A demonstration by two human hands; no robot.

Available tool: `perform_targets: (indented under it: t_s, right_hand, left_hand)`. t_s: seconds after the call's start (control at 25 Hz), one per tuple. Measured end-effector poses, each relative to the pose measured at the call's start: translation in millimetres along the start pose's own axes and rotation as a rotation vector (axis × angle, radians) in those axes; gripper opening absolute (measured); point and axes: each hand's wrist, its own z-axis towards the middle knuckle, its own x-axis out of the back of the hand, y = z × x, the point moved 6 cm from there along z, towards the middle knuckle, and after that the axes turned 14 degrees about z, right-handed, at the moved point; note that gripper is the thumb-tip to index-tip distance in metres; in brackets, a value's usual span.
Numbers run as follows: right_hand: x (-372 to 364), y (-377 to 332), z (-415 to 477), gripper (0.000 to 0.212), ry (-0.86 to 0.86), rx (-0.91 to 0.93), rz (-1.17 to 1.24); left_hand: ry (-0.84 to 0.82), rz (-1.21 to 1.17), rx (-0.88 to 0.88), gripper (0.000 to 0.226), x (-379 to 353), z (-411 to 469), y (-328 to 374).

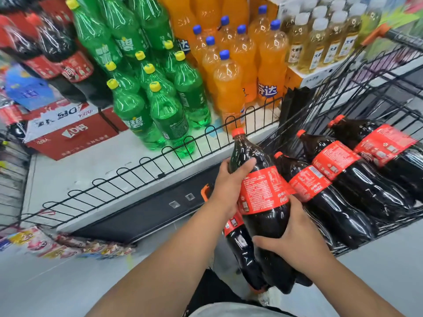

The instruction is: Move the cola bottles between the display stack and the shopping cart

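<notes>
Both hands are on one big bottle. The left hand (229, 186) wraps its fingers round the shoulder of the held cola bottle (263, 191), just below the red cap. The right hand (297, 236) spreads its fingers over the dark lower body and grips it. The bottle sits tilted, cap up and away, at the left end of the shopping cart (357, 92), touching the nearest bottle lying inside.

A second cola bottle (240, 245) shows just under the held one, partly hidden; I cannot tell what it rests on. Inside the cart, three cola bottles (338, 161) lie side by side on the wire floor, caps pointing to the cart's far left.

Left of the cart runs a low black wire fence (128, 177) along a pale display platform. Beyond it stand green Sprite bottles (164, 115) and orange Fanta bottles (229, 88). Farther left of the cart, the cola display stack (57, 49) rises above red cartons (73, 133).
</notes>
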Motion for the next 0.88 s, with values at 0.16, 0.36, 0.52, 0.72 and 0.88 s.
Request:
perform_targets:
  t_s: [0.16, 0.36, 0.52, 0.72, 0.88]
  right_hand:
    - [-11.2, -22.0, -9.3, 0.122, -0.028, 0.079, 0.031]
    - [-28.9, -54.9, -20.9, 0.117, -0.011, 0.202, 0.125]
    - [-60.1, -83.8, -30.1, 0.108, -0.015, 0.241, 0.172]
    - [-116.9, -118.1, -41.6, 0.103, -0.057, 0.274, 0.21]
    - [-173.3, -146.4, -51.2, 0.102, -0.083, 0.295, 0.198]
  left_hand:
    - [0.086, -0.076, -0.085, 0.076, 20.2, -23.7, 16.8]
    - [0.125, -0.072, -0.194, 0.085, 49.8, -48.4, 53.0]
    - [0.157, -0.083, -0.25, 0.068, 90.1, -70.2, 69.8]
    - [0.24, -0.082, -0.252, 0.075, 157.3, -92.9, 71.2]
    - [0.293, -0.08, -0.278, 0.064, 223.2, -112.4, 72.8]
